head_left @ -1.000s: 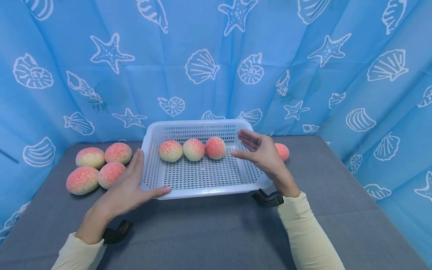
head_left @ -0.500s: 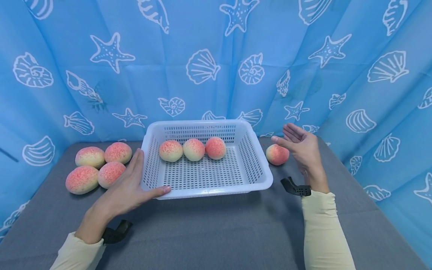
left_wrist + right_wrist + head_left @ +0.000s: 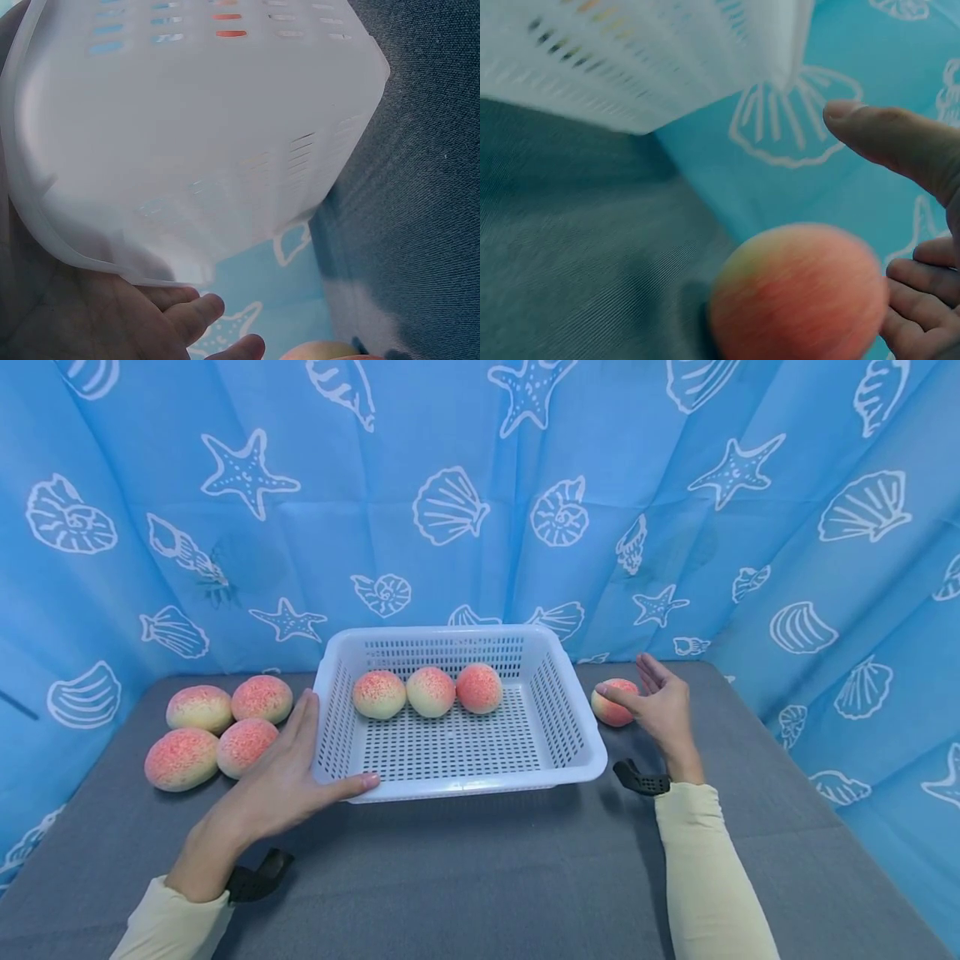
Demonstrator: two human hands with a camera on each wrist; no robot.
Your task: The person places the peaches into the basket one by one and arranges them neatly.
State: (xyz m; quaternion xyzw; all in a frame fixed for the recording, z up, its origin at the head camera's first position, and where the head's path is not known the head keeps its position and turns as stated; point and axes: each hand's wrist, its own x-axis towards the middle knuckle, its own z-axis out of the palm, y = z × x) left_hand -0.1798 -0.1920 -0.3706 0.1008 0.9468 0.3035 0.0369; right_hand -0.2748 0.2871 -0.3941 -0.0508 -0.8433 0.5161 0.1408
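Note:
A white slotted plastic basket [image 3: 465, 783] stands on the grey cloth with three peaches [image 3: 431, 693] in a row inside. My left hand [image 3: 273, 785] rests on its near left corner, thumb along the front rim and straight fingers along the left side. In the left wrist view, those fingertips [image 3: 206, 307] lie just under the rim. Right of the basket sits a single pink-and-yellow peach [image 3: 613, 702]. My right hand [image 3: 663, 710] is beside it, thumb and fingers spread apart. In the right wrist view, the peach [image 3: 799, 296] shows below the thumb, with fingers at its right.
Several more peaches [image 3: 182, 760] are grouped on the left of the table [image 3: 465, 877], next to my left hand. A blue curtain [image 3: 480, 560] with white shells and starfish hangs behind and along the sides.
My right hand has moved from the basket's right side out to the right, past the lone peach, then slightly back and down towards it. The left hand and basket have stayed put.

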